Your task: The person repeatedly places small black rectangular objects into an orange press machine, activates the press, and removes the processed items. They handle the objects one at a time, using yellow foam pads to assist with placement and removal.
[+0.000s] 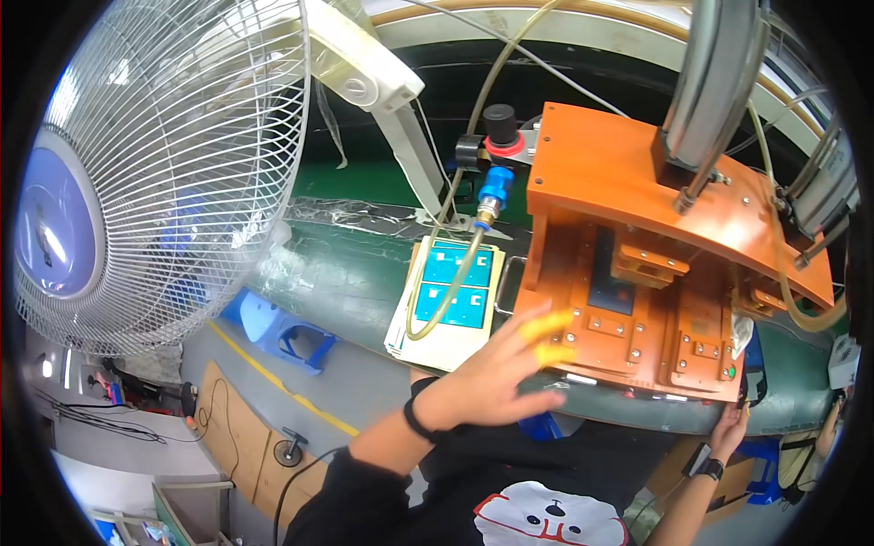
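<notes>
Left hand at the front of the orange press.

The left hand (496, 373) is spread wide open and holds nothing; its fingertips, in yellow finger covers (549, 338), touch the front left edge of the orange press (637, 300) on the green counter (346, 273). A stack of cards with blue squares (451, 291) lies just left of the hand. The right hand (728, 432) rests under the press's front edge; I cannot tell how open it is.

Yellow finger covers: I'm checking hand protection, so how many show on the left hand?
2. Both yellow finger covers sit on fingertips of the left hand, one above the other, over the orange press front. Others may be hidden.
</notes>
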A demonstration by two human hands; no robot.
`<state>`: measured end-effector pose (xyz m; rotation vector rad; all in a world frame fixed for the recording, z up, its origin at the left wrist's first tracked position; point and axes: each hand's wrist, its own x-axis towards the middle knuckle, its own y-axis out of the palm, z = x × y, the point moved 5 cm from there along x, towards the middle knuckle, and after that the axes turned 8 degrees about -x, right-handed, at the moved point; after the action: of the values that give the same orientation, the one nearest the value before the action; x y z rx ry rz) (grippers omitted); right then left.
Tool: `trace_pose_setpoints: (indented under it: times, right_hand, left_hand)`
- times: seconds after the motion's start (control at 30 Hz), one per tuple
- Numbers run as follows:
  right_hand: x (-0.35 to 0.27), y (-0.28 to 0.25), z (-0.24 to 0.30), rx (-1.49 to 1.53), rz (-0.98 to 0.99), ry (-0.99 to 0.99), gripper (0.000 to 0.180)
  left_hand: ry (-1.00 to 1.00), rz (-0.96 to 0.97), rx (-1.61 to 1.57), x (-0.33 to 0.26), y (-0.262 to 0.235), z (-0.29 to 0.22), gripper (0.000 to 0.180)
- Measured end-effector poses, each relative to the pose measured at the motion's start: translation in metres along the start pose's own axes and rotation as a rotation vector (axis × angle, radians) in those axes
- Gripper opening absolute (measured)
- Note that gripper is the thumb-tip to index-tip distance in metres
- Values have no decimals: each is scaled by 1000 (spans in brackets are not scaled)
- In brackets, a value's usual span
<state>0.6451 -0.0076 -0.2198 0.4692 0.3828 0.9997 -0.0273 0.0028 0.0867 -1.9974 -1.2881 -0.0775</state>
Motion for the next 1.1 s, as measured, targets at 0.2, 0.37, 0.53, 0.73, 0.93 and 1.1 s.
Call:
trace_pose_setpoints:
  times: [0.2, 0.37, 0.53, 0.73, 0.93, 1.1]
  right_hand:
    - [1, -2, 1, -13, -64, 59, 32]
    - [13, -35, 7, -47, -50, 47, 31]
    - [11, -15, 3, -112, -91, 43, 29]
    - [0, 16, 5, -163, -131, 36, 25]
    - [-13, 27, 9, -205, -217, 7, 17]
    - [-13, 42, 6, -219, -227, 13, 10]
  left_hand:
    - [-166, -135, -343, -112, -47, -6, 37]
    - [-259, -766, -380, -169, -99, 42, 42]
    - [-716, -772, 41, -140, -184, 162, 33]
    - [-778, -548, 510, -76, -237, 309, 52]
    - [-798, -545, 375, -34, -251, 398, 53]
    - [-764, -320, 446, -46, -250, 467, 58]
